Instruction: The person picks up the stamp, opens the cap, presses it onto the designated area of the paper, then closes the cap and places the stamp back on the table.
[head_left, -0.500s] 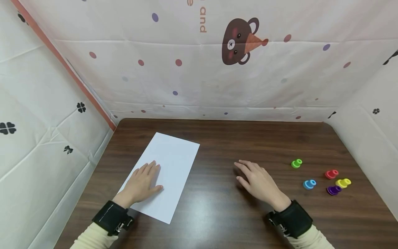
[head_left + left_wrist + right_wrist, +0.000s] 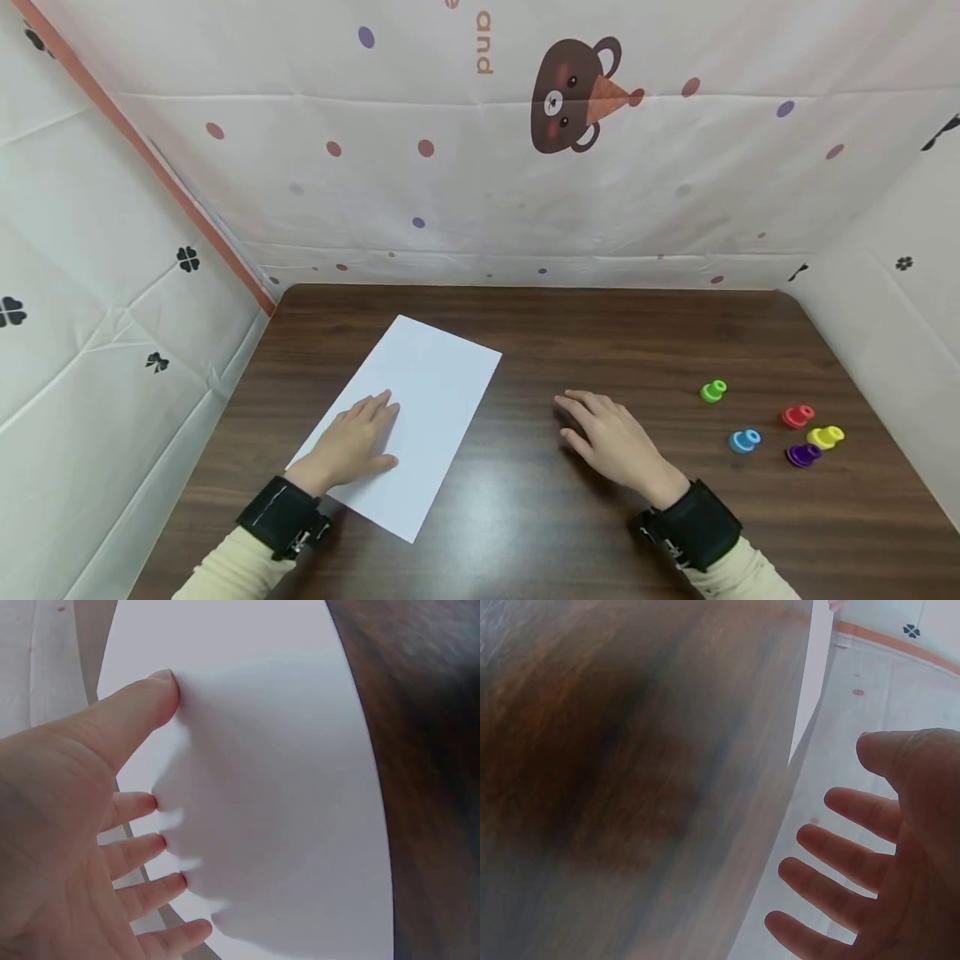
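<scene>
A white sheet of paper (image 2: 427, 417) lies slanted on the left half of the wooden table. My left hand (image 2: 348, 443) rests on its left part, and in the left wrist view the fingertips (image 2: 174, 882) and thumb touch the sheet. To the right of the paper, my right hand (image 2: 617, 442) is held over the table with nothing in it. In the right wrist view its fingers (image 2: 847, 855) are spread and apart from the paper (image 2: 810, 690).
On the table's right side stand small peg-like pieces: green (image 2: 713, 391), blue (image 2: 745, 441), red (image 2: 797, 416), yellow (image 2: 826, 437) and purple (image 2: 803, 454). The yellow and purple ones are close together. Printed white cloth (image 2: 480, 192) walls the table's back and sides.
The paper has shifted a little to the right and turned slightly clockwise, with my left hand moving along on it. My right hand has drifted slightly left, and the view has shifted slightly.
</scene>
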{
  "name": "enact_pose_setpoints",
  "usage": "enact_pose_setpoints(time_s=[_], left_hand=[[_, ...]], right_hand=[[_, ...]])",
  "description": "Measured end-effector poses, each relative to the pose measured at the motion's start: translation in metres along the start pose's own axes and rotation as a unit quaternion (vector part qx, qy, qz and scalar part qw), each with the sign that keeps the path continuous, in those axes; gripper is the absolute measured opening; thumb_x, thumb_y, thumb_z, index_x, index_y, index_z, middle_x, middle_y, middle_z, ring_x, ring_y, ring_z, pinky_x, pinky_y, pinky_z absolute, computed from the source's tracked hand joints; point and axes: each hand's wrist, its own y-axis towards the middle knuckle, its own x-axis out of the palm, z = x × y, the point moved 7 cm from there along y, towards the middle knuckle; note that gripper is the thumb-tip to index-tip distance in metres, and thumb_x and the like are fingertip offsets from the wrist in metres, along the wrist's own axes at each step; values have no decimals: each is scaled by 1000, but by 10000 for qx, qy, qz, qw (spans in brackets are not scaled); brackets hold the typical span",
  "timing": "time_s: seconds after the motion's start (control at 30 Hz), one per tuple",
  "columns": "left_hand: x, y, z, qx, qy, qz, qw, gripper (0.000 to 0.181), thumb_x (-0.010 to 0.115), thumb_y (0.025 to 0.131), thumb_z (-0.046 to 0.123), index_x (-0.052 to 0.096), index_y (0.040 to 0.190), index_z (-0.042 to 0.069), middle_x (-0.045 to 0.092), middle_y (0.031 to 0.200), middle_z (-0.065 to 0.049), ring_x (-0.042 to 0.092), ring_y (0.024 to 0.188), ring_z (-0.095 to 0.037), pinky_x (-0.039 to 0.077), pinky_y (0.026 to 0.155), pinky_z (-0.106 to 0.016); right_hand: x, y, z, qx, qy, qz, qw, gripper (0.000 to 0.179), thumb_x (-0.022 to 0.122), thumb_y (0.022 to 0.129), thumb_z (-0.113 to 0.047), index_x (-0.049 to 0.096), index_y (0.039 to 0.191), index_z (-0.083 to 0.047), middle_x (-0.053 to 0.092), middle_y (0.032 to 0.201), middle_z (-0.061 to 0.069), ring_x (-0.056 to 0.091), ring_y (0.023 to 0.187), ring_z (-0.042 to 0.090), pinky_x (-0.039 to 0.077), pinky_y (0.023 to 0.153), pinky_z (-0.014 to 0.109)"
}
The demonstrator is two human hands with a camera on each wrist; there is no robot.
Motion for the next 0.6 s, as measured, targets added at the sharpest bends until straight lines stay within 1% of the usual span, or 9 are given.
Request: enact_pose_setpoints(time_s=[0.23,0.37,0.6], left_hand=[[4,11,17,399,-84,-202,9990,76,75,74,39,45,132,0,38,141,-22,39,126,-42,41,95,-56],[8,18,27,602,-51,-282,9978,77,74,74,40,44,134,1,36,143,-20,37,128,-41,40,98,-54],[11,29,52,904,24,-414,9950,77,73,75,41,43,134,3,35,144,-18,36,129,-38,39,100,-52]], right_hand=[[5,2,-3,-136,72,-80,9998,45,64,86,-27,56,125,-8,55,124,14,54,111,30,48,85,48],[9,2,-6,-236,65,-91,9997,44,65,86,-27,56,124,-8,55,123,13,54,111,29,49,85,46],[15,2,-12,-437,91,-65,9990,43,67,84,-24,58,122,-7,56,121,14,54,111,29,49,85,46]])
